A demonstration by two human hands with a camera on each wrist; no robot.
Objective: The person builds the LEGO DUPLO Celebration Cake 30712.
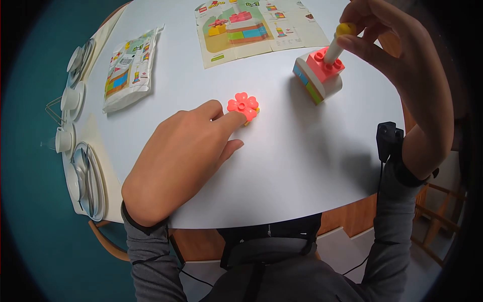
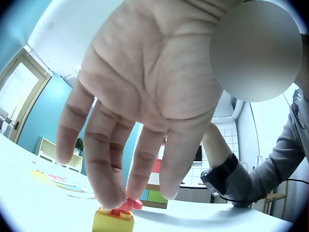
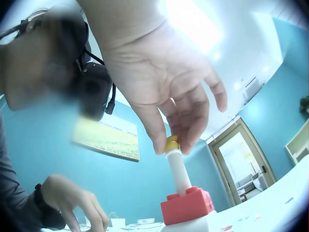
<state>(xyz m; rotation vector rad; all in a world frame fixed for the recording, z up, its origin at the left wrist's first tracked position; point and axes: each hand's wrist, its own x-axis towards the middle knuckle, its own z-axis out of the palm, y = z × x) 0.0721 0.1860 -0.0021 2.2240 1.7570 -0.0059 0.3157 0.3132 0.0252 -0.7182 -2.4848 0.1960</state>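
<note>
My right hand (image 1: 402, 50) pinches the yellow top (image 1: 346, 29) of a white candle (image 1: 333, 51) between thumb and fingers. The candle stands on a pink brick (image 3: 187, 207), which sits on a white layer above blue and green bricks (image 1: 308, 85). My left hand (image 1: 181, 156) reaches over the table, its fingers touching a pink flower piece (image 1: 242, 105). Under the flower is a yellow brick (image 2: 113, 221), mostly hidden in the head view. The left fingers hang loosely bent and are not wrapped round it.
An instruction sheet (image 1: 282, 44) lies at the table's far edge. A white printed bag (image 1: 132, 70) is at the upper left. Cups (image 1: 70, 98) and stacked plates (image 1: 95, 186) stand along the left edge. A chair (image 1: 108, 244) is beyond that edge.
</note>
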